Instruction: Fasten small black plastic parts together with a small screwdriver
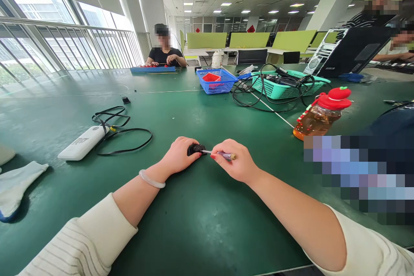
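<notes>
Near the middle of the green table, my left hand (181, 154) is closed round a small black object (197, 149), which rests on or just above the surface. My right hand (235, 159) grips a thin tool (228, 155) with a purplish handle and a brownish end. The tool's pale shaft points left, and its tip meets the black object. What the tip touches on the object is too small to tell. A pale bracelet circles my left wrist.
Left: a white power bank (82, 143) with black cable, a pale cloth (19, 187). Back: a blue basket (216, 84), a teal basket (281, 90) with cables. Right: a red-lidded bottle (318, 116). Across the table (207, 224) sits a person (164, 49); others are far right.
</notes>
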Available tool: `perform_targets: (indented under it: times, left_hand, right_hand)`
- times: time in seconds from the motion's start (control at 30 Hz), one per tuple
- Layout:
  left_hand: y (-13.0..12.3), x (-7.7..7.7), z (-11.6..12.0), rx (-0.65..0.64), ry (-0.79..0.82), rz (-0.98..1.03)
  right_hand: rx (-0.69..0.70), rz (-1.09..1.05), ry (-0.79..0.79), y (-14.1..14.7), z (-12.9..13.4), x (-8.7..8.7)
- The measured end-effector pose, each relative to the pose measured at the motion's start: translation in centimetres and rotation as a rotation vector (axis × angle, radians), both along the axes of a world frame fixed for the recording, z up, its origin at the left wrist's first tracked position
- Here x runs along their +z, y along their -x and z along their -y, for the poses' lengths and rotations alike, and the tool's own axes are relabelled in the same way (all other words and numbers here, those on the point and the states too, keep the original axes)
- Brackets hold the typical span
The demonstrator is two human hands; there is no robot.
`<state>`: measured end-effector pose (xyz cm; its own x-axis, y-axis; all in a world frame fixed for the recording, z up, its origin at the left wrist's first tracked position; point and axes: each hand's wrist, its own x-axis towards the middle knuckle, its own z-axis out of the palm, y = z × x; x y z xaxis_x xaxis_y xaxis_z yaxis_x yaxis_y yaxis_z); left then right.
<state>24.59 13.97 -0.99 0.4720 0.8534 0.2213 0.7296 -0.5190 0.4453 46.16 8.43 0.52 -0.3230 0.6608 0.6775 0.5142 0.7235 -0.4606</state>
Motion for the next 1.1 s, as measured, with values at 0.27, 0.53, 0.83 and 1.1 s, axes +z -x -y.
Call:
perform_targets:
  times: [0.27, 0.53, 0.83, 1.1]
  left_hand:
    - [-0.09, 0.21, 0.21, 0.009, 0.016, 0.003]
    - [-0.03, 0.02, 0.09, 0.006, 0.005, -0.004]
    - [-0.03, -0.02, 0.09, 0.013, 0.019, -0.003]
    - [-0.09, 0.12, 0.08, 0.002, 0.014, -0.011]
  right_hand:
    - [0.034, 0.023, -0.062, -0.06, -0.13, -0.07]
    - [0.074, 0.049, -0.063, 0.0, -0.25, -0.21]
    - [0.098, 0.084, -0.152, 0.14, -0.27, -0.18]
    - [0.148, 0.16, -0.293, 0.24, -0.3, -0.21]
